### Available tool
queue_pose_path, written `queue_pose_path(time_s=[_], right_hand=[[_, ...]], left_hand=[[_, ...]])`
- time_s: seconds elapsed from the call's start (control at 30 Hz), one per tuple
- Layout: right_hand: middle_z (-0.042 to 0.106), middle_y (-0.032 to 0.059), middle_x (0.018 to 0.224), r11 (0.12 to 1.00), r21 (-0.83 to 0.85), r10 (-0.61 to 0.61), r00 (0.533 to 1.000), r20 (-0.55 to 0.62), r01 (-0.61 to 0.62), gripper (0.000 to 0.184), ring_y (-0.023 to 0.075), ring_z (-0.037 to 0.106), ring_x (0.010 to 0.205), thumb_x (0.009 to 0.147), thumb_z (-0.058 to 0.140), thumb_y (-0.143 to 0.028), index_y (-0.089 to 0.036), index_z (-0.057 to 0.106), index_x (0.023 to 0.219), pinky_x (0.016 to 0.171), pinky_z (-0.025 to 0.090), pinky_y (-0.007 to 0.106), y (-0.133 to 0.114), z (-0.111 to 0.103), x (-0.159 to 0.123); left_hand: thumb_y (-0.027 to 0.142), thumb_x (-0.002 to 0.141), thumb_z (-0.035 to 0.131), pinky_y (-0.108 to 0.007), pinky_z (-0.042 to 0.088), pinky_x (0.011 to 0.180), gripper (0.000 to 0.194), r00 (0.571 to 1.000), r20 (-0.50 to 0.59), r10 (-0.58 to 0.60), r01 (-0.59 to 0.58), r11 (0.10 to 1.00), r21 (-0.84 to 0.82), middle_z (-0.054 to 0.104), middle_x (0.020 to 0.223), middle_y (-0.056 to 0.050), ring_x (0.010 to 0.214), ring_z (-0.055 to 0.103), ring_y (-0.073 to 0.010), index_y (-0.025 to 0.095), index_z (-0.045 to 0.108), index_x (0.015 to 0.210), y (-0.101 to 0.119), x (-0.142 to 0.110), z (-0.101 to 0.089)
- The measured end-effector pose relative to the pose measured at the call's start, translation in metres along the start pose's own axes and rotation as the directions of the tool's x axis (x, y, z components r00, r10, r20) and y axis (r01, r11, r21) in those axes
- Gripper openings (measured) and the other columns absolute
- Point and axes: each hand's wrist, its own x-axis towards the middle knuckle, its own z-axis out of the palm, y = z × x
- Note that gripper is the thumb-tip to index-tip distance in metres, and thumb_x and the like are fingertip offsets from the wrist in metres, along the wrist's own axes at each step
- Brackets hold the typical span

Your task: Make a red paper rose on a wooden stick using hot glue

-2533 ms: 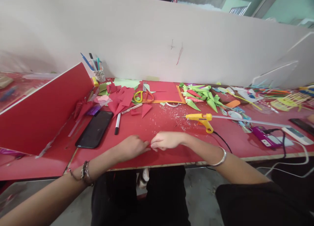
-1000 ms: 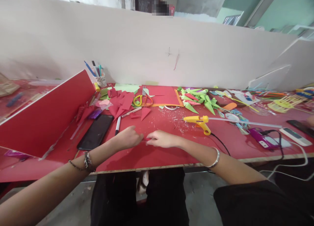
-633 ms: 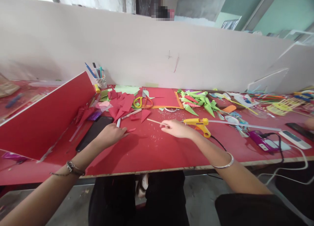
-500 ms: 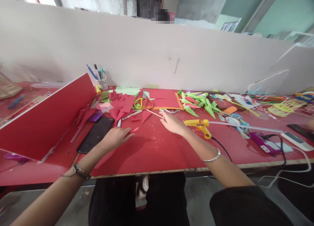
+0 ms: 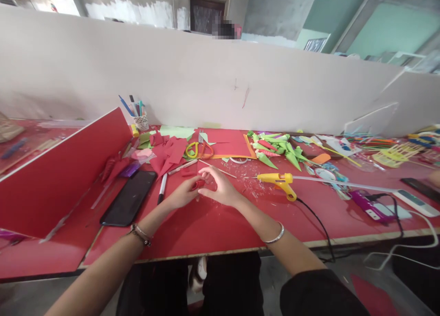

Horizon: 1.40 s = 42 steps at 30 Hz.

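Near the middle of the red table (image 5: 213,224), my left hand (image 5: 184,194) and my right hand (image 5: 220,187) meet. Both are closed in a pinch on a small rolled red paper piece (image 5: 198,184) held between their fingertips, just above the table. Just behind my right hand a thin wooden stick (image 5: 222,171) lies on the table, and neither hand holds it. To the right of my right hand lies a yellow glue gun (image 5: 280,180), its black cord running off the front edge.
A black phone (image 5: 129,198) and a white marker (image 5: 161,187) lie left of my hands. Behind them are red paper scraps (image 5: 170,149), scissors (image 5: 199,149), green paper cones (image 5: 278,146) and a pen cup (image 5: 139,117). A red board (image 5: 58,169) leans at the left. A purple device (image 5: 369,201) with cables sits at the right.
My hands parted, the right one carrying the stick back and the left holding the red piece. Now the stick lies on the table and both hands have rejoined on the red piece.
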Motion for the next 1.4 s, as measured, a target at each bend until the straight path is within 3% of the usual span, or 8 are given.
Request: queue_pose_path(time_s=[0.23,0.37,0.57,0.7,0.87,1.0,1.23,1.4], right_hand=[[0.05,0.0037,0.089,0.998,-0.054,0.015,0.979,-0.204,-0.027,0.024,0.0163,0.05,0.086,0.073,0.059,-0.024,-0.02,0.048,0.094,0.076,0.044,0.031,0.025,0.019,-0.001],[0.051,0.0023,0.084,0.994,0.037,0.109,0.971,-0.213,-0.103,0.016,0.0135,0.053,0.077,0.076,0.052,-0.018,-0.021,0.048,0.091,0.068,0.047,0.027,0.03,0.02,0.0],[0.051,0.0037,0.093,0.976,0.193,0.135,0.972,-0.194,-0.097,0.023,0.0133,0.054,0.085,0.075,0.053,-0.018,-0.021,0.047,0.097,0.072,0.049,0.026,0.032,0.014,-0.003],[0.052,0.0037,0.091,0.98,0.185,0.109,0.976,-0.187,-0.074,0.016,0.013,0.054,0.085,0.078,0.049,-0.018,-0.02,0.048,0.094,0.075,0.047,0.027,0.03,0.013,-0.003],[0.053,0.0026,0.087,0.986,0.13,0.131,0.97,-0.207,-0.105,0.024,0.0134,0.053,0.078,0.074,0.055,-0.025,-0.02,0.047,0.097,0.068,0.047,0.026,0.028,0.016,-0.006],[0.055,0.0019,0.082,0.991,0.068,0.13,0.97,-0.204,-0.119,0.013,0.0131,0.053,0.075,0.077,0.048,-0.019,-0.02,0.052,0.09,0.065,0.045,0.025,0.03,0.015,-0.006],[0.057,0.0021,0.091,0.968,0.224,0.16,0.968,-0.194,-0.115,0.028,0.0125,0.054,0.086,0.077,0.039,-0.007,-0.02,0.055,0.095,0.074,0.045,0.025,0.035,0.012,-0.005],[0.054,0.0016,0.088,0.957,0.28,0.135,0.974,-0.18,-0.081,0.029,0.0118,0.054,0.084,0.078,0.04,-0.009,-0.021,0.047,0.103,0.076,0.045,0.026,0.033,0.014,-0.006]], left_hand=[[0.014,0.068,0.047,-0.029,0.043,0.072,0.034,0.978,-0.207,0.037,0.007,0.978,0.208,0.061,0.09,-0.007,0.08,0.057,-0.0189,0.013,0.049,0.101,-0.019,0.016,0.013],[0.021,0.071,0.05,-0.028,0.043,0.069,0.034,0.982,-0.189,0.022,0.016,0.98,0.197,0.061,0.09,-0.006,0.078,0.057,-0.0178,0.014,0.048,0.104,-0.021,0.013,0.016],[0.032,0.076,0.049,-0.024,0.044,0.057,0.028,0.996,-0.081,-0.046,0.048,0.999,0.025,0.058,0.077,-0.003,0.06,0.054,-0.012,0.012,0.049,0.096,-0.011,0.009,0.005],[0.036,0.078,0.046,-0.024,0.042,0.057,0.024,0.992,-0.086,-0.097,0.103,0.992,0.075,0.055,0.062,0.001,0.057,0.053,-0.0126,0.013,0.051,0.081,-0.009,0.009,0.001],[0.027,0.076,0.048,-0.023,0.041,0.057,0.019,0.988,-0.153,0.012,0.025,0.971,0.239,0.06,0.071,-0.002,0.06,0.055,-0.0134,0.013,0.054,0.088,-0.011,0.009,0.007],[0.029,0.075,0.052,-0.023,0.04,0.057,0.025,0.981,-0.184,0.054,0.015,0.934,0.357,0.06,0.072,-0.002,0.062,0.054,-0.0139,0.014,0.055,0.094,-0.01,0.008,0.01],[0.035,0.079,0.046,-0.023,0.044,0.059,0.027,0.993,-0.115,-0.009,0.017,0.998,0.061,0.06,0.077,-0.002,0.056,0.053,-0.01,0.013,0.054,0.093,-0.007,0.008,0.008],[0.035,0.081,0.043,-0.023,0.043,0.061,0.028,0.992,-0.12,-0.027,0.029,0.999,0.014,0.059,0.07,-0.001,0.055,0.053,-0.0099,0.012,0.056,0.091,-0.002,0.007,0.005]])
